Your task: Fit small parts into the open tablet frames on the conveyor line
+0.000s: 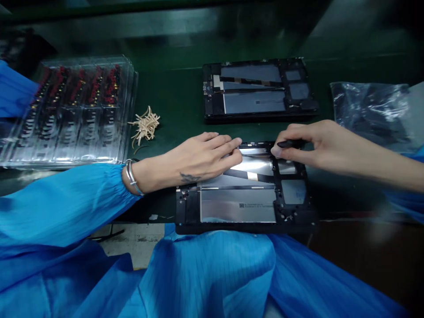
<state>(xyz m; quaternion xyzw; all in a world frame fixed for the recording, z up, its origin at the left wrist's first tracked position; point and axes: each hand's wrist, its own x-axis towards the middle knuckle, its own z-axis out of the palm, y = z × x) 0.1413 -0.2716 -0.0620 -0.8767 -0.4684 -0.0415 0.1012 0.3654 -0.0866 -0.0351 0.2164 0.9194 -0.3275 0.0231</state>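
An opened tablet housing [238,205], black with silvery panels inside, lies in front of me at the table's near edge. My left hand [212,157] rests over its upper left part, palm down, fingers stretched out and slightly bent, holding nothing that I can see. Above the housing's upper right part, my right hand [303,141] is closed in a pinch around a slim black tool [291,144]. Most of that tool is hidden by the fingers, so its kind does not show. A dark ribbon cable [248,176] runs slantwise across the silvery panels.
A second opened tablet housing [255,95] lies farther back. Left of it sit a small heap of beige strips [145,124] and clear plastic trays [71,128] holding red-and-black parts. A clear plastic bag [371,110] lies at right. A blue sleeve [15,90] reaches in at far left.
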